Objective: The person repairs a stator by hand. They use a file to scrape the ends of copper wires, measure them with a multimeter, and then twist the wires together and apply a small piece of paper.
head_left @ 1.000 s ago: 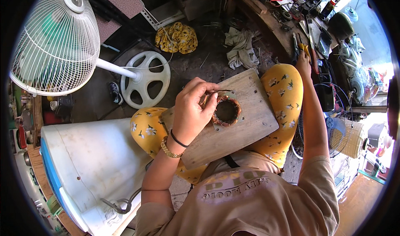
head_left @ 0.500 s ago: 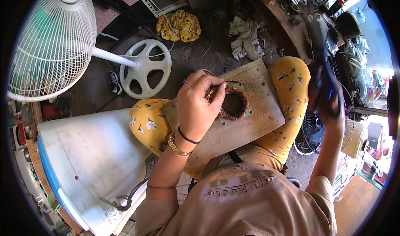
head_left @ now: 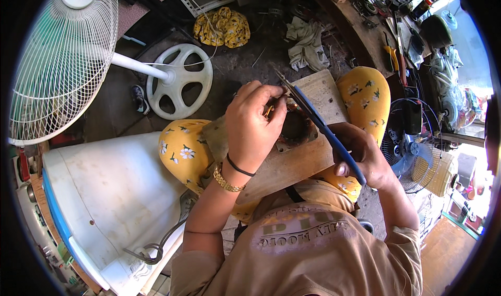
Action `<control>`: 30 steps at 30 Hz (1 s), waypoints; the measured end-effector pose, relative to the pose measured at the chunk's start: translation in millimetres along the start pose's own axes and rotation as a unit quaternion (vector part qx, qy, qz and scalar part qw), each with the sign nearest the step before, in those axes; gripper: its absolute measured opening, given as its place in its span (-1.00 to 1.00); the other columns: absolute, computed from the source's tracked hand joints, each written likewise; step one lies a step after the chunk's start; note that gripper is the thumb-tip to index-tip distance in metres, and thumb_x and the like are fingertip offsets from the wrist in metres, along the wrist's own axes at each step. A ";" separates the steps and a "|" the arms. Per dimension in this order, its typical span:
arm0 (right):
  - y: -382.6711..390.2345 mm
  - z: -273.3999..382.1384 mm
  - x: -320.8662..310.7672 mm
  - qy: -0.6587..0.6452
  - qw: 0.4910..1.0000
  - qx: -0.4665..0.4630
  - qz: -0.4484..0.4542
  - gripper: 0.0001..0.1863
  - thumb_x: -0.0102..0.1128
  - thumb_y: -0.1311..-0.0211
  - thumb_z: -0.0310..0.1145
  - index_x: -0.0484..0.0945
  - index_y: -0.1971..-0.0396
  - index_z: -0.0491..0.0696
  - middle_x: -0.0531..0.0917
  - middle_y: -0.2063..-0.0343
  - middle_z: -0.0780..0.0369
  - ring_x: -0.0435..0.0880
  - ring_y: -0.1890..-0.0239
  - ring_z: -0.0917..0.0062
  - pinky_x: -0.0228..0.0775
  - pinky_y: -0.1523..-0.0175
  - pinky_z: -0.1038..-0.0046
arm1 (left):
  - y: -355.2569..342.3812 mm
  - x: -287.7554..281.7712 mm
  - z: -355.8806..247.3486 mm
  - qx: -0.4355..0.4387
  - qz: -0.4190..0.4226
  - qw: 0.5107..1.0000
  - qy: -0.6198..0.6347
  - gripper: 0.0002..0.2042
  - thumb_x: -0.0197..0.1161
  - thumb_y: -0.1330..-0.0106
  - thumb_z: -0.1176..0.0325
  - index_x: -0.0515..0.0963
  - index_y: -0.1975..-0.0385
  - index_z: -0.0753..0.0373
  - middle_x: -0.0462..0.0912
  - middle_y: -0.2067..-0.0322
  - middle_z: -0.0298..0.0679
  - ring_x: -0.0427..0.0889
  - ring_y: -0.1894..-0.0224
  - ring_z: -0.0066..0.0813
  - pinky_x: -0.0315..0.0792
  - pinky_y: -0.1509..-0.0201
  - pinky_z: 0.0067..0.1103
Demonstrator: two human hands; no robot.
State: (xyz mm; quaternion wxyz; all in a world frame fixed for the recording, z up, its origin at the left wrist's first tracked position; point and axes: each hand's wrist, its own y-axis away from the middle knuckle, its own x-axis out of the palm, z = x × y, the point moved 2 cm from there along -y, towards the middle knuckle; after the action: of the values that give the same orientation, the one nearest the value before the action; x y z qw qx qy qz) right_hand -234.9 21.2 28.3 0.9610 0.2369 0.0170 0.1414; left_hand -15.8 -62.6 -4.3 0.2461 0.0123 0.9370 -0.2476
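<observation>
A round motor stator with copper windings [head_left: 317,134] rests on a worn wooden board [head_left: 271,173] across my lap. Over its left side, my left hand [head_left: 255,121] is closed in a pinch. Thin copper wire [head_left: 269,111] shows by its fingers; what the fingertips grip is too small to be sure of. In my right hand [head_left: 360,152] is a long blue-handled tool [head_left: 326,126] with a slim metal tip, pliers or scissors; I cannot tell which. Its tip slants up past my left fingertips, and its handles partly cover the stator.
A white pedestal fan [head_left: 62,71] leans at the left with its round base [head_left: 195,100]. Below it lies a large white casing [head_left: 115,207]. Yellow flowered cloth [head_left: 222,27] and a grey rag [head_left: 308,43] lie ahead. Tools crowd the workbench [head_left: 355,35] at right, above another fan [head_left: 409,150].
My right hand has brought the blue-handled tool from the workbench side down to the stator, its tip now beside my left fingertips. My left hand stays pinched over the stator.
</observation>
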 end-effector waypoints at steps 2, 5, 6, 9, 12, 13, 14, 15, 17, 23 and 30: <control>-1.1 -0.9 -1.8 0.046 0.999 -0.022 0.005 -0.09 0.64 0.08 0.03 0.47 -0.15 -0.30 0.66 0.31 0.21 0.55 0.33 0.64 0.40 0.22 0.56 | 0.1 -0.1 -0.8 -0.006 0.012 1.000 -0.004 -0.90 0.36 -0.09 0.62 0.62 0.40 0.34 0.59 0.49 -0.21 0.57 0.47 -0.30 0.43 0.39 -0.48; -1.4 -1.9 -0.3 0.035 0.999 -0.020 0.003 -0.09 0.63 0.07 0.02 0.46 -0.15 -0.29 0.67 0.27 0.19 0.55 0.31 0.63 0.41 0.21 0.55 | -0.3 -2.6 -4.7 -0.028 0.032 0.999 -0.009 -0.89 0.32 -0.11 0.69 0.63 0.37 0.42 0.66 0.44 -0.17 0.69 0.41 -0.36 0.53 0.30 -0.55; -1.7 -1.4 0.2 0.034 0.999 -0.021 0.006 -0.10 0.63 0.07 0.02 0.46 -0.16 -0.29 0.67 0.26 0.18 0.55 0.30 0.63 0.41 0.20 0.54 | -0.1 -2.7 -4.3 -0.029 0.032 0.999 -0.008 -0.89 0.32 -0.11 0.69 0.62 0.37 0.42 0.66 0.44 -0.17 0.69 0.41 -0.36 0.53 0.30 -0.55; -2.6 -0.5 1.5 0.027 0.999 -0.022 0.007 -0.10 0.64 0.06 -0.02 0.45 -0.17 -0.30 0.67 0.23 0.17 0.54 0.29 0.64 0.40 0.20 0.54 | 1.1 -0.4 -1.5 -0.014 0.014 1.000 0.008 -0.90 0.36 -0.09 0.63 0.61 0.41 0.35 0.60 0.48 -0.18 0.60 0.43 -0.27 0.46 0.35 -0.46; -2.4 -4.0 3.0 0.015 1.000 -0.018 -0.001 -0.12 0.65 0.04 -0.06 0.44 -0.18 -0.30 0.65 0.24 0.20 0.53 0.30 0.67 0.39 0.20 0.56 | 1.0 0.4 -1.3 0.003 0.003 1.000 0.012 -0.89 0.38 -0.08 0.60 0.60 0.42 0.32 0.57 0.49 -0.19 0.57 0.43 -0.21 0.44 0.36 -0.41; -2.5 -5.4 3.0 0.010 1.000 -0.015 -0.002 -0.13 0.65 0.04 -0.08 0.43 -0.18 -0.30 0.65 0.25 0.21 0.53 0.30 0.68 0.39 0.21 0.57 | 0.7 0.6 -1.5 0.007 0.002 1.000 0.011 -0.89 0.38 -0.08 0.60 0.60 0.42 0.32 0.57 0.49 -0.18 0.58 0.43 -0.20 0.45 0.36 -0.41; -2.4 -6.8 3.1 0.005 1.000 -0.012 -0.002 -0.13 0.65 0.03 -0.10 0.43 -0.18 -0.30 0.64 0.26 0.22 0.52 0.31 0.69 0.38 0.21 0.57 | 0.3 0.4 -2.1 0.003 0.009 1.000 0.005 -0.90 0.36 -0.09 0.63 0.60 0.41 0.35 0.60 0.47 -0.17 0.61 0.42 -0.23 0.47 0.34 -0.45; -2.2 -8.3 3.6 0.004 1.000 -0.022 -0.007 -0.15 0.64 0.01 -0.13 0.43 -0.18 -0.30 0.63 0.29 0.24 0.51 0.32 0.70 0.37 0.23 0.58 | -0.1 -0.3 -3.1 -0.002 0.015 1.000 0.000 -0.90 0.34 -0.10 0.66 0.60 0.40 0.38 0.63 0.45 -0.16 0.65 0.42 -0.26 0.50 0.32 -0.49; -1.5 -10.6 5.2 0.003 0.999 -0.042 -0.015 -0.20 0.63 -0.02 -0.18 0.43 -0.18 -0.30 0.61 0.34 0.29 0.49 0.35 0.73 0.35 0.25 0.60 | -0.1 -0.8 -3.5 -0.006 0.022 1.000 -0.006 -0.90 0.32 -0.11 0.68 0.61 0.38 0.41 0.66 0.43 -0.15 0.68 0.41 -0.30 0.52 0.29 -0.53; 4.2 -6.1 5.6 0.001 0.999 -0.001 -0.045 -0.32 0.55 -0.12 -0.32 0.44 -0.17 -0.29 0.57 0.48 0.36 0.51 0.47 0.77 0.33 0.38 0.68 | 0.1 -1.1 -3.6 -0.012 0.022 1.000 -0.001 -0.90 0.35 -0.15 0.67 0.65 0.35 0.39 0.67 0.42 -0.16 0.68 0.40 -0.36 0.52 0.28 -0.55; -15.5 34.3 -142.9 0.249 0.910 -0.161 -0.290 -0.34 0.42 -0.14 -0.31 0.48 -0.26 -0.17 0.69 0.33 0.34 0.55 0.47 0.76 0.36 0.42 0.67 | 6.0 -5.0 0.4 -0.046 0.019 0.999 0.010 -0.91 0.38 -0.17 0.65 0.65 0.35 0.39 0.68 0.41 -0.20 0.66 0.39 -0.45 0.52 0.28 -0.58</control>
State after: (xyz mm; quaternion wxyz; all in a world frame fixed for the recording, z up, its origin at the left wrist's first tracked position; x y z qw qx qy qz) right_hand -364.4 -47.3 46.7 0.9494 0.0207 0.3005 -0.0888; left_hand -10.4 -57.0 -5.0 0.2414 0.0218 0.9495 -0.1994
